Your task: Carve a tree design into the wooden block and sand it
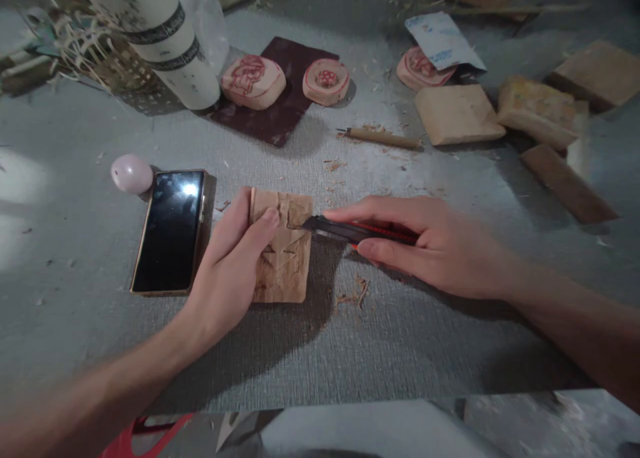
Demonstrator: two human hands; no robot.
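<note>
Your left hand (235, 271) clasps the wood block (286, 261), just right of the phone (170, 231). Your right hand (435, 245) grips a knife (350, 230), its blade on the block. A slip could cut your left fingertips. The print on the tube (165, 38) beyond the phone is too blurred to read.

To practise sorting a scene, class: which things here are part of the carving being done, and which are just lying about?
In use: wooden block, held by left hand; cutter knife, in right hand.
Lying about: phone, pink round object, red-marked carvings, spare wood blocks, pencil-like tool.
</note>
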